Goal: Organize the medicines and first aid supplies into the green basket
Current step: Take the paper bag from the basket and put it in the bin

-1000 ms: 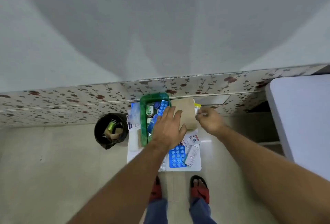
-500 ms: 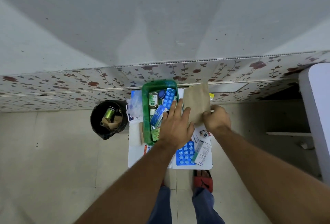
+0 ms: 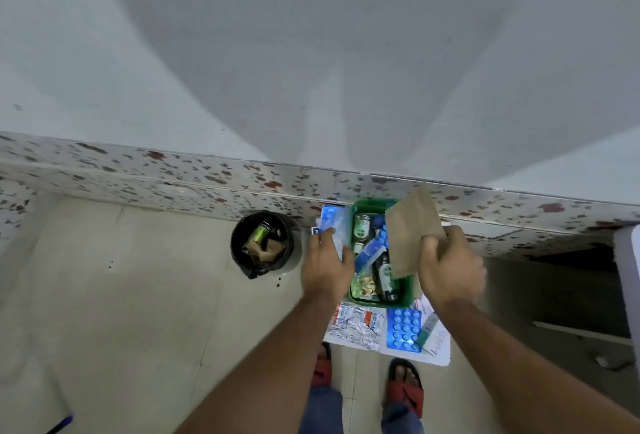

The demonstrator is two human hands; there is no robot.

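My right hand (image 3: 450, 269) pinches the brown packet (image 3: 412, 229), its long axis running near to far over the basket (image 3: 410, 298). My left hand (image 3: 325, 265) grips a clear pouch (image 3: 334, 226) just left of it.

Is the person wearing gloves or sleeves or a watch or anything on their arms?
No. The left hand and right hand are bare: no gloves, rings or watch that I can see. Both forearms are bare too, with no sleeves in view.

I can't read any words. The bottles (image 3: 362, 226) in the green basket (image 3: 408, 298) have labels, and the white box (image 3: 434, 338) has print, but all too blurry.
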